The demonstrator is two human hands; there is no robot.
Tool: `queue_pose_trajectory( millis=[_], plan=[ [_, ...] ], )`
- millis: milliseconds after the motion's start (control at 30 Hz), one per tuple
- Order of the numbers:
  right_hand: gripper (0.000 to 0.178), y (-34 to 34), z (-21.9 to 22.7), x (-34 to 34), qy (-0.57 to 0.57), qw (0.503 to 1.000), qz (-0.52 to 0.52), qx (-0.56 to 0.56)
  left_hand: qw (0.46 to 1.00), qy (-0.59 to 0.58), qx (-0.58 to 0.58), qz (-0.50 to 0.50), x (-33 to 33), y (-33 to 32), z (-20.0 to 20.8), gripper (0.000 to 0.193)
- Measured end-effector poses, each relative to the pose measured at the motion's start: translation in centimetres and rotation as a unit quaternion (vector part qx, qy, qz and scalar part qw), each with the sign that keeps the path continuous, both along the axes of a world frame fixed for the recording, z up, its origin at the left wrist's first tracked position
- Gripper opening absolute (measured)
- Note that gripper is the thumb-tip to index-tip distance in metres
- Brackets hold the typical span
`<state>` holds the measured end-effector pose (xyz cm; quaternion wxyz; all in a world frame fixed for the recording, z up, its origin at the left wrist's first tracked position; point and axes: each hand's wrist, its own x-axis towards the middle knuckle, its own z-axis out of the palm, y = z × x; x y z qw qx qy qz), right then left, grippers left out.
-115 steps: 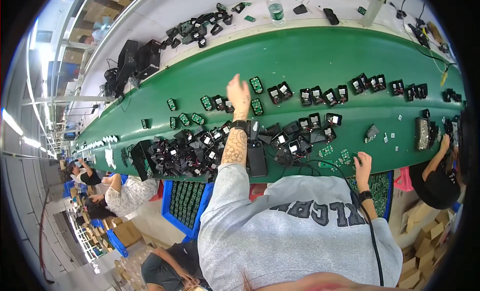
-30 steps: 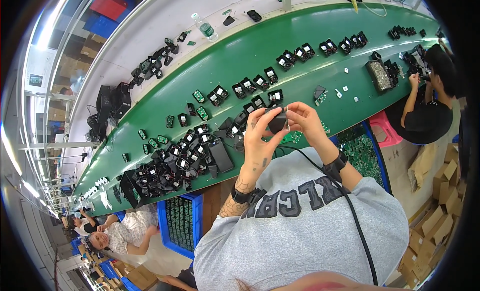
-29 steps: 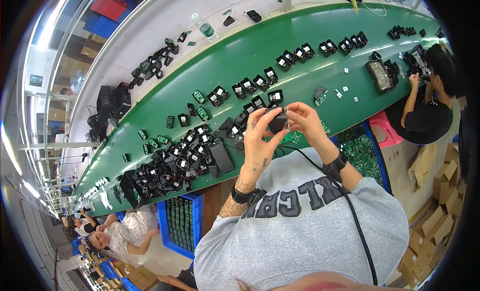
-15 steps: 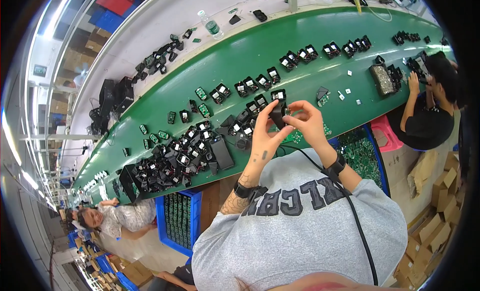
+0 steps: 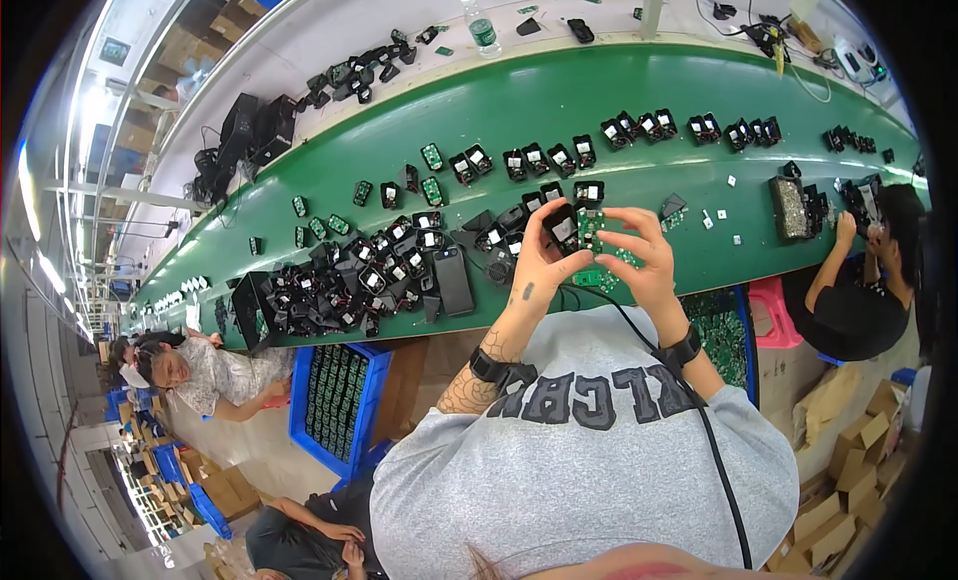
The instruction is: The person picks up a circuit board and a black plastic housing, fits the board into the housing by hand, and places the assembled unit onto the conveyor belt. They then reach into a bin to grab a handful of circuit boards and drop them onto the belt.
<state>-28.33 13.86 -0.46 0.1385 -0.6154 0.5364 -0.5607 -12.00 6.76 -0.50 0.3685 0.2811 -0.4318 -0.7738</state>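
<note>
Above the near edge of the green bench (image 5: 519, 91), my left hand (image 5: 537, 269) is closed around a small black plastic housing (image 5: 562, 231). Right beside it, a green circuit board (image 5: 587, 226) is pinched between the thumb and fingers of my right hand (image 5: 647, 263). The board's face shows next to the housing's opening; I cannot tell whether the two are joined. Beneath my hands lie loose green boards (image 5: 597, 279). To the left spreads a pile of black housings (image 5: 349, 286) with wires and white labels, next to a flat black case (image 5: 454, 284).
Rows of black housings (image 5: 534, 161) line the bench. A clear bottle (image 5: 481, 29) stands on the back ledge. Under the bench are a blue crate (image 5: 371, 412) of boards and a pink stool (image 5: 773, 312). A co-worker (image 5: 863, 305) sits at right; others are at left.
The housing has turned in my left hand so its opening shows. The green board has come into clear sight in my right fingers. The view has shifted, moving the bench rightward in the picture.
</note>
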Motion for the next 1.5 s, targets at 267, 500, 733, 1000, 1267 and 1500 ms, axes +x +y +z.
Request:
queue_pose_trajectory(
  millis=[267, 500, 733, 1000, 1267, 1500],
  plan=[
    [0.025, -1.4, -0.4, 1.1, 0.052, 0.995, -0.077, -0.047, 0.999, -0.013, -0.043, 0.026, -0.5, -0.1, -0.7, 0.073],
    [0.018, -1.1, -0.9, 2.5, 0.085, 0.995, -0.052, -0.007, 0.995, -0.062, -0.077, -0.027, -1.3, 1.1, -2.5, 0.067],
    [0.021, -2.1, -2.2, 2.7, -0.086, 0.995, 0.011, 0.052, 0.998, 0.044, -0.027, 0.045, 0.2, 0.5, -1.1, 0.054],
    [0.025, -4.5, -3.7, 3.2, -0.39, 0.914, 0.025, 0.111, 0.981, 0.051, -0.095, 0.161, 0.7, 1.1, 0.1, 0.054],
    [0.015, -3.8, -0.7, 4.6, -0.401, 0.884, 0.117, 0.209, 0.903, -0.136, -0.3, 0.277, 1.7, 0.5, 0.7, 0.044],
    [0.013, -2.8, 0.0, 4.7, -0.532, 0.807, 0.111, 0.233, 0.909, -0.113, -0.336, 0.218, 0.6, 0.5, 0.0, 0.047]
  ],
)
